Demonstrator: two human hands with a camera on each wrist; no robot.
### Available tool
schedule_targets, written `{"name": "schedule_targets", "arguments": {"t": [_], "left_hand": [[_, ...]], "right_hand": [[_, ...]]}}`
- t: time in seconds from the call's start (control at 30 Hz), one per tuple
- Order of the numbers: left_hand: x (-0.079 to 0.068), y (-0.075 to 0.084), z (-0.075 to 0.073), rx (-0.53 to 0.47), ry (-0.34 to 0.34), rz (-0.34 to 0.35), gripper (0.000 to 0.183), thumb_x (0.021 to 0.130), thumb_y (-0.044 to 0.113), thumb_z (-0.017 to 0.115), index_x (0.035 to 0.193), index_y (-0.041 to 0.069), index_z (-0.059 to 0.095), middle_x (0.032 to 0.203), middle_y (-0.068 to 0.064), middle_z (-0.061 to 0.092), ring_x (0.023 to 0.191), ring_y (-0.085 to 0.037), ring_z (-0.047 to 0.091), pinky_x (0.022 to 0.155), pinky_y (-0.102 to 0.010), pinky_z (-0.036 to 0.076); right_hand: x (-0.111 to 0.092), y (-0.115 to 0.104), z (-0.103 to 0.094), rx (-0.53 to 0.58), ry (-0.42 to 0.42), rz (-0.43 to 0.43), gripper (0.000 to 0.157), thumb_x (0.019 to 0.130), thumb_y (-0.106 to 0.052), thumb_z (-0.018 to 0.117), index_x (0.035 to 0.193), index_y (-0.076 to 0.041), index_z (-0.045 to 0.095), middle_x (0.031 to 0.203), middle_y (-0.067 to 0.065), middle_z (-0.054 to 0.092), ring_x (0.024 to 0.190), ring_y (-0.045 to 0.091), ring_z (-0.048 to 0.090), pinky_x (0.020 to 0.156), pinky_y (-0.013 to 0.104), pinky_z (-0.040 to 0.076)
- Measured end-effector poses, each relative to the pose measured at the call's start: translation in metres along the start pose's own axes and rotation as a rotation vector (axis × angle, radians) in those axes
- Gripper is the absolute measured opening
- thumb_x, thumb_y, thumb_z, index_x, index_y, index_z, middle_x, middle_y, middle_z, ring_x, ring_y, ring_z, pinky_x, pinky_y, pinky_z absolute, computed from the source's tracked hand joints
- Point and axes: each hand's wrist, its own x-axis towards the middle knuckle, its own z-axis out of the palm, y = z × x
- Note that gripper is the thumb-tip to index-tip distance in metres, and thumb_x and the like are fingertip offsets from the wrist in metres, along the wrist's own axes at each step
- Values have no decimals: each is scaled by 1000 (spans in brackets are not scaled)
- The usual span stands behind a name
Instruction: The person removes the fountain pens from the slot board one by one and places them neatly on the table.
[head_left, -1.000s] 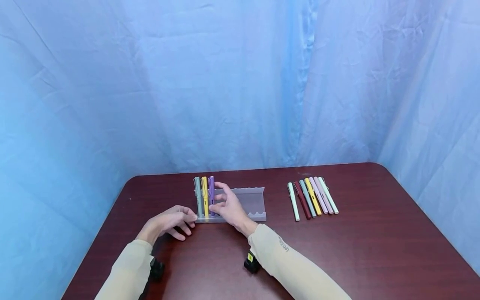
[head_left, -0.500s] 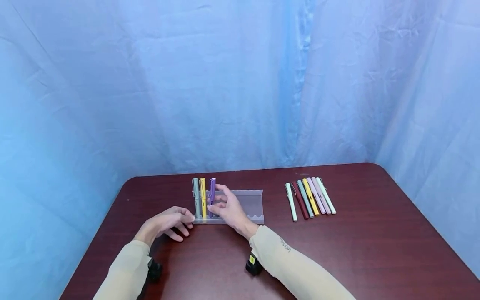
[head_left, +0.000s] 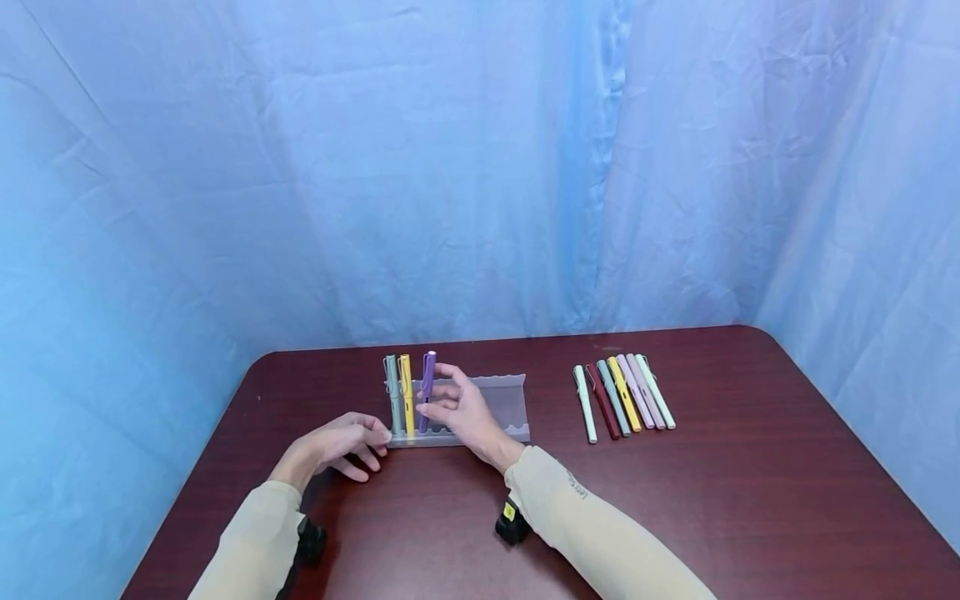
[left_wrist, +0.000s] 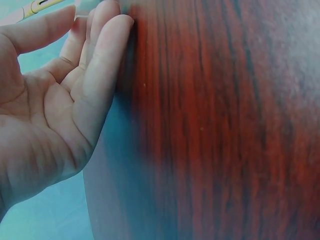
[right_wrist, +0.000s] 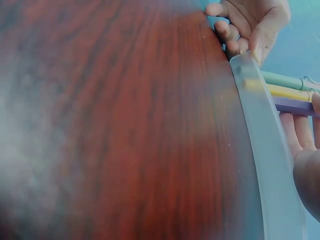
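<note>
My right hand (head_left: pixel 471 418) pinches a purple pen (head_left: pixel 428 373) between thumb and fingers. The pen leans slightly to the right, its lower end at the front lip of a clear pen rack (head_left: pixel 507 407). To its left a grey-green pen (head_left: pixel 393 393) and a yellow pen (head_left: pixel 407 390) stand in the rack's leftmost slots, clips up. At the rack's left front corner, my left hand (head_left: pixel 336 447) holds the end between thumb and fingertips. The right wrist view shows that thumb on the front lip (right_wrist: pixel 260 115), with the purple pen (right_wrist: pixel 295 106) beside the yellow one.
Right of the rack several capped pens lie side by side on the dark red wooden table (head_left: pixel 720 500): a pale green pen (head_left: pixel 585 404), a dark red pen (head_left: pixel 603 402), a yellow pen (head_left: pixel 625 393) and others. Blue curtains (head_left: pixel 480 183) hang behind the table.
The purple pen's top has tipped a little to the right, away from the yellow pen, and my right hand has shifted slightly right with it. My left hand stays at the rack's corner.
</note>
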Motion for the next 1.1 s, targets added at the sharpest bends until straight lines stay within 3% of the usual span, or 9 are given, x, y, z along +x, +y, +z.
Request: {"name": "schedule_targets", "arguments": {"t": [0.23,0.47,0.63,0.77,0.97,1.1], "left_hand": [[1,2,1,8,-8,3,20,98,25,64,104,6,66,95,-13,65,74,-25,66,62,-39,61],[2,1,2,13,-8,5,19,98,23,64,103,6,66,95,-13,65,74,-25,66,62,-39,61],[2,0,2,13,-12,21,18,99,23,63,103,5,65,95,-13,65,74,-25,66,61,-39,61],[2,1,2,11,-10,25,18,98,23,64,103,5,65,94,-13,65,73,-24,66,61,-39,61],[0,0,2,15,-4,20,18,97,22,64,103,5,66,93,-13,65,73,-24,66,62,-40,61],[0,1,0,22,-2,22,19,97,23,65,103,5,66,94,-13,65,73,-24,66,62,-40,61]], "right_hand": [[-1,-8,-5,-46,-45,15,45,91,3,72,133,4,56,115,22,70,98,28,72,84,36,59],[-7,-37,-24,-96,-152,39,40,90,2,74,127,9,59,116,28,68,105,39,69,86,39,59],[-15,-66,-55,-169,-234,27,37,89,5,73,124,8,60,113,32,67,105,48,66,86,47,58],[-24,-86,-87,-210,-250,35,37,89,4,74,124,4,62,110,29,68,102,50,66,86,50,58],[-40,-110,-135,-221,-208,77,45,91,0,74,131,10,57,113,28,68,101,42,70,85,54,57],[-51,-122,-169,-281,-159,95,51,92,-5,74,137,8,54,115,23,70,99,37,72,81,50,59]]}}
